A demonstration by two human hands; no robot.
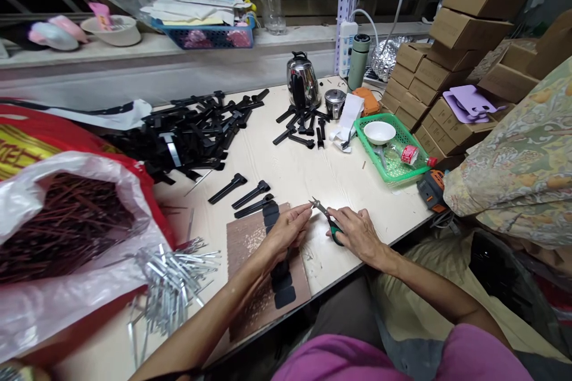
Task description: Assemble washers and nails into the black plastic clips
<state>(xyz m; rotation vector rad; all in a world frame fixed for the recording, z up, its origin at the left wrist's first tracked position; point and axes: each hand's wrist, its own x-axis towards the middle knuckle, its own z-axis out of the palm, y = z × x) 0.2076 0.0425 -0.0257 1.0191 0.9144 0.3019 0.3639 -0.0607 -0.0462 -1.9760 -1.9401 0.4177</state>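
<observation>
In my right hand (357,236) is a pair of scissors (320,208) with green-and-black handles, the blades pointing up and left with their tips slightly apart. My left hand (291,227) is closed in a pinch, its fingertips right at the scissor tips. What it pinches is too small to make out. Below its palm, a black part and several dark pads (285,296) lie on a brown board (243,303) with pale scratches. Beyond the board, black plastic handles (250,194) lie on the table in a row.
A large heap of black handles (192,131) lies behind, left of a steel kettle (304,80). Silver metal strips (170,286) and a red bag (152,208) of brown rods crowd the left. To the right are a green basket (393,174), a cordless drill (431,190) and stacked cartons (473,30).
</observation>
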